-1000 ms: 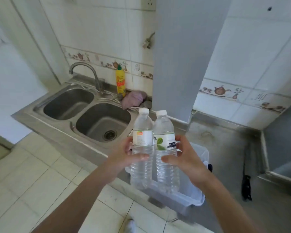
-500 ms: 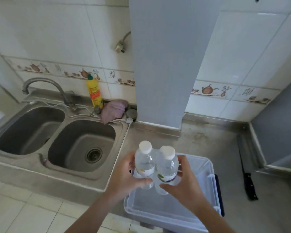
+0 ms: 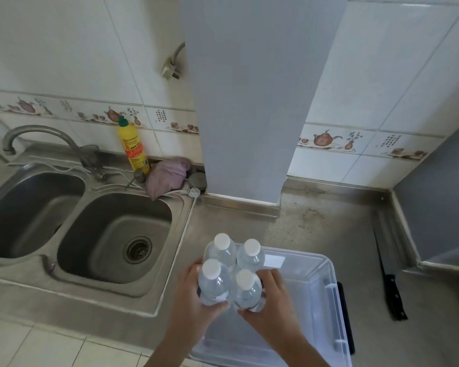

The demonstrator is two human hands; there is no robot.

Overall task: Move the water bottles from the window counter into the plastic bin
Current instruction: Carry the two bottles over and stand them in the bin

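Where the frame's lower edge cuts off both forearms and the bin's (image 3: 326, 308) near corner, two hands lower water bottles into the clear plastic bin on the steel surface (image 3: 316, 229). Left hand (image 3: 194, 300) curls round the near-left bottle (image 3: 214, 282); right hand (image 3: 274, 311) wraps the near-right bottle (image 3: 247, 288), thumbs in front, fingers behind. Each grip is closed on its bottle. Two more bottles (image 3: 236, 251) stand upright just behind, at the bin's far-left corner, touching the held pair. Seen from above, the bottles show white caps; their labels are hidden. Print on the yellow bottle (image 3: 133, 144) by the sink (image 3: 112, 234) is too small to read. A knife (image 3: 390, 284) lies right of the bin, its blade hard to make out.
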